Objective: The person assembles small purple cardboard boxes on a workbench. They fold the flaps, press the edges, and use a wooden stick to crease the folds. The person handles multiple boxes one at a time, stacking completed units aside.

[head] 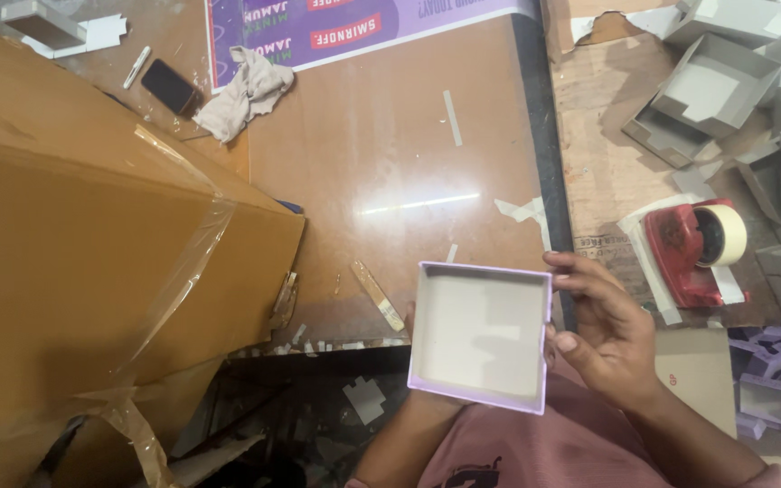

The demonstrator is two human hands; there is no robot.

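A shallow square box tray (481,336), grey inside with a pale lilac rim, is held open side up in front of me. My right hand (600,327) grips its right edge, thumb on the rim and fingers curled along the side. My left hand (409,318) is almost wholly hidden under the tray's left side; only a sliver of it and the forearm below show, so it supports the tray from beneath.
A large brown cardboard carton (92,244) sealed with clear tape fills the left. A red tape dispenser (693,248) sits at right, with several folded grey box parts (734,81) behind it. A cloth (246,90), a dark phone (171,87) and a purple printed sheet (336,27) lie at the table's far side.
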